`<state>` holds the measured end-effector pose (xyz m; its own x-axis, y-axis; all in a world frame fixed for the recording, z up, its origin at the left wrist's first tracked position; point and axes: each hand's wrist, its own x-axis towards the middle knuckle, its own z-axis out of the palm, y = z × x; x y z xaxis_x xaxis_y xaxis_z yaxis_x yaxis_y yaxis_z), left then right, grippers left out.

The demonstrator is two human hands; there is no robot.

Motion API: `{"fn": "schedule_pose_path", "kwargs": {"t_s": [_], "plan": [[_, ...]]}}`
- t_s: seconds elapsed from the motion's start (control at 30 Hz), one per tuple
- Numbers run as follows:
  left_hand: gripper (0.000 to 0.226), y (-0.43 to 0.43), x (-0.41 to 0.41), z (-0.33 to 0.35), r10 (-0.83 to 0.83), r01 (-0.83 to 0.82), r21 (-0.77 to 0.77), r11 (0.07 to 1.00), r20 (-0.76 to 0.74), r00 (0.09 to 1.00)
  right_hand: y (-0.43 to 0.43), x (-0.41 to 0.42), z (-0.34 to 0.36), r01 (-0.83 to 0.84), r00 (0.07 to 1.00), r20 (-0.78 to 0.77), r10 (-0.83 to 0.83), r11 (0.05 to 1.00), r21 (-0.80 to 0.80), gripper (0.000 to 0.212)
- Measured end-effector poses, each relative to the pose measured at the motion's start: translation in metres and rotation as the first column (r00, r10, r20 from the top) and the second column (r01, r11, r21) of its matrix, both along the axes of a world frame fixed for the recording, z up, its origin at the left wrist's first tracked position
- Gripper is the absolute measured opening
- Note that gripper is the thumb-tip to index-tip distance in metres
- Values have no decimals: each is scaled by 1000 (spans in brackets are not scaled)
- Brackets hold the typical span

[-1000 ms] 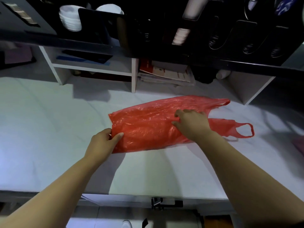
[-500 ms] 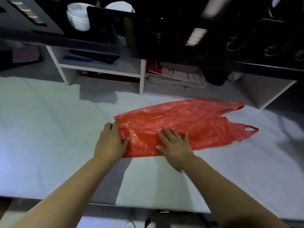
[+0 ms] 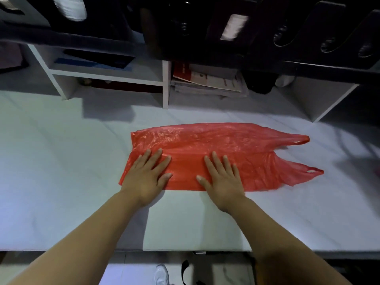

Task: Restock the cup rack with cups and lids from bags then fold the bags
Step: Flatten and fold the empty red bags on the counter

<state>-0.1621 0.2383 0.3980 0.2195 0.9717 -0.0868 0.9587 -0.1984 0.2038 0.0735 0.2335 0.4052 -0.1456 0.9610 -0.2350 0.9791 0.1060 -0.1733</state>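
Head view: thin red plastic carrier bag (image 3: 226,140) spread flat mid white counter (image 3: 61,161), handles trailing toward 3 o'clock. Pressing its 6 o'clock edge with left hand (image 3: 144,179) and right hand (image 3: 224,182), fingers straight, splayed wide. Looks emptied; probably smoothing, with folding yet to come.

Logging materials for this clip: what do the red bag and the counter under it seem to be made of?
Red bag: thin plastic film, glossy; it shows fine crinkles and sheen. Counter: pale, smooth, fairly matte, with faint lines; perhaps stone or laminate, the look leaves it open.
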Motion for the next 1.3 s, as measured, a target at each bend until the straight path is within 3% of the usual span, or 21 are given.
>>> {"fn": "schedule_pose_path", "kwargs": {"t_s": [0.2, 0.37, 0.57, 0.73, 0.9, 1.03, 1.23, 1.3], "plan": [[83, -1, 1, 0, 6, -6, -18, 1000, -12, 1000, -1, 70, -2, 186, 981, 58, -187, 982, 20, 88], [76, -5, 0, -4, 41, -41, -18, 999, -5, 999, -6, 105, 3, 347, 934, 89, -346, 938, 6, 79], [77, -13, 0, -1, 47, -50, -55, 997, -51, 998, -8, 104, 10, 336, 930, 169, -327, 941, -30, 81], [68, -21, -2, -1, 50, -55, -85, 995, -58, 997, -19, 66, 26, 161, 969, 165, -185, 975, 153, 85], [86, -29, -3, 1, 3, -6, -111, 994, -26, 1000, -43, 24, 26, -213, 976, 58, 210, 976, 53, 83], [105, -39, -12, 7, -66, 64, -140, 988, -13, 998, -58, 17, 14, -212, 977, 16, 211, 977, 6, 80], [97, -53, -10, 7, -76, 80, -73, 994, 51, 996, -65, 10, 23, -199, 979, 48, 198, 980, 19, 100], [98, -56, -9, 8, -51, 55, -44, 997, 101, 994, -67, 8, 24, -199, 979, 47, 197, 979, 35, 93]]}}
